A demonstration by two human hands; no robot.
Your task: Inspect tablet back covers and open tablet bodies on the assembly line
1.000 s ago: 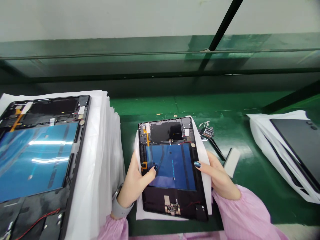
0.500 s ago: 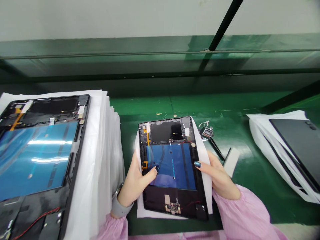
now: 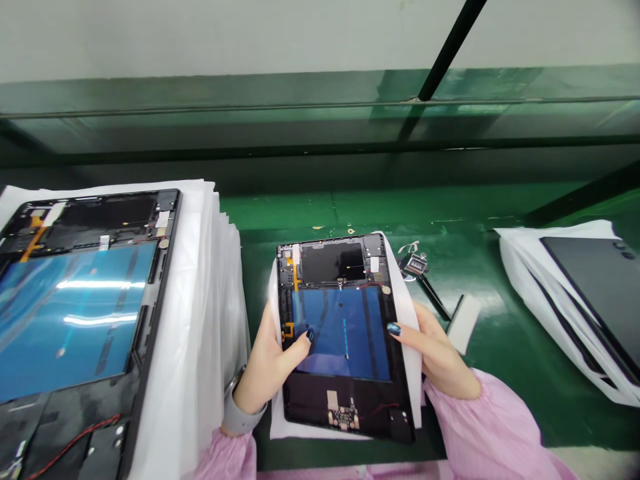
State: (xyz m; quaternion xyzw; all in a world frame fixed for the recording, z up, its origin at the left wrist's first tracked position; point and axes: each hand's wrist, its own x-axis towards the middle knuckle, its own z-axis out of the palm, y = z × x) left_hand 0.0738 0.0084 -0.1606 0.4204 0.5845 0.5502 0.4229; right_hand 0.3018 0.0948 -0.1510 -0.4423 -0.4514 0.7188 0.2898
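An open tablet housing (image 3: 345, 333) with a blue battery lies on a white wrapping sheet (image 3: 413, 373) between my hands, low in the centre. My left hand (image 3: 277, 363) grips its left edge, thumb on the battery's side. On the right edge my right hand (image 3: 435, 347) holds housing and sheet together, its thumb resting near the rim. The fingers beneath are partly hidden. Both hands are closed on the housing.
At the left stands a tall stack of white sheets (image 3: 200, 333) with another open housing (image 3: 145, 333) on top. Right of centre lie a small metal-headed tool (image 3: 415, 265) and a whitish block (image 3: 465, 323). Wrapped dark panels (image 3: 595, 287) lie far right on the green table (image 3: 515, 373).
The housing and its sheet have shifted very slightly left, with both thumbs still on it. Nothing else has visibly moved.
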